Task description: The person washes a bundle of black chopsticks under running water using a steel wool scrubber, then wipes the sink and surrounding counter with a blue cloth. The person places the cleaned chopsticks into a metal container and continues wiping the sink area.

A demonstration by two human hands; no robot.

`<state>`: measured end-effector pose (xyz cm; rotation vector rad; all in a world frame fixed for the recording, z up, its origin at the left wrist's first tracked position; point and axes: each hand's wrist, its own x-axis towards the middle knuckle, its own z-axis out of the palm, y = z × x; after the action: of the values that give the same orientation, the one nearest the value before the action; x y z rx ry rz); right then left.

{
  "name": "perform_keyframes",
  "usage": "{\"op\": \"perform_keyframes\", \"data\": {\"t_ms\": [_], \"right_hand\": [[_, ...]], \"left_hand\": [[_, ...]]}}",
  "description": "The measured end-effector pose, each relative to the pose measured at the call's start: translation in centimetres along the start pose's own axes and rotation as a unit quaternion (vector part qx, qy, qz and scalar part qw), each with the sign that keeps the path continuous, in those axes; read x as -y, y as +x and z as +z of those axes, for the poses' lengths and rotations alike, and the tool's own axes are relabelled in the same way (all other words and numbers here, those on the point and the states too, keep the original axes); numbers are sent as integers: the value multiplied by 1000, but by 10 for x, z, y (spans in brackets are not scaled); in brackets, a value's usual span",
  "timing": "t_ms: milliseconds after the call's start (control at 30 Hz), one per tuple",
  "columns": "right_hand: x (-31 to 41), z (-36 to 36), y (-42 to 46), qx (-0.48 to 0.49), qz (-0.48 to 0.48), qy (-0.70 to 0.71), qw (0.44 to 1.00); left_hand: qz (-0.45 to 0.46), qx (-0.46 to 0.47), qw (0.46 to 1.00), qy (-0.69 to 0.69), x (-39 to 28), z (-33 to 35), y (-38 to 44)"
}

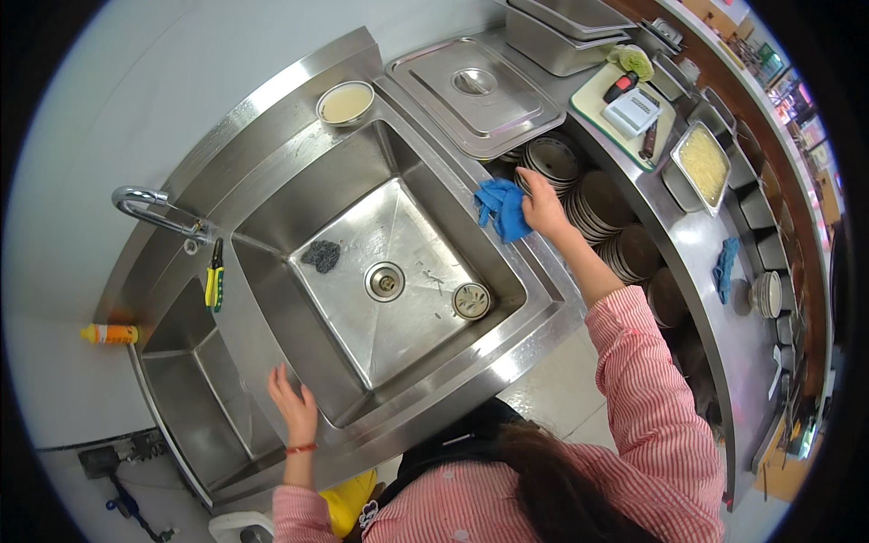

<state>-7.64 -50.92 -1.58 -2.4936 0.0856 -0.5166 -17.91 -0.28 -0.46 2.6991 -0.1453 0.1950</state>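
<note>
My right hand (541, 203) is at a blue cloth (503, 209) on the ledge right of the large steel sink (380, 353); its fingers reach past the cloth, and whether it grips it is unclear. My left hand (293, 400) hovers over or rests on the divider between the two basins, fingers apart, holding nothing. In the large basin lie a dark scouring pad (321, 256) and a small patterned bowl or cup (471, 301), on either side of the drain (385, 281). A bowl of pale liquid (346, 103) stands on the sink's back corner.
A chrome faucet (146, 197), yellow-green handled shears (214, 277) and a yellow bottle (111, 333) are at the left. A steel lidded pan (475, 95) adjoins the sink. Stacked plates (597, 203) sit beneath the right counter, which holds a cutting board (590, 105) and a tray of pale shreds (703, 163).
</note>
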Motion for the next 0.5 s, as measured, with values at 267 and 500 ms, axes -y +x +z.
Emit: {"op": "perform_keyframes", "data": {"t_ms": [267, 500], "right_hand": [[2, 11, -24, 132, -67, -83, 986], [29, -34, -108, 126, -109, -174, 971]], "left_hand": [[-54, 40, 996, 67, -8, 17, -90], [-61, 11, 997, 43, -5, 17, -94]]}}
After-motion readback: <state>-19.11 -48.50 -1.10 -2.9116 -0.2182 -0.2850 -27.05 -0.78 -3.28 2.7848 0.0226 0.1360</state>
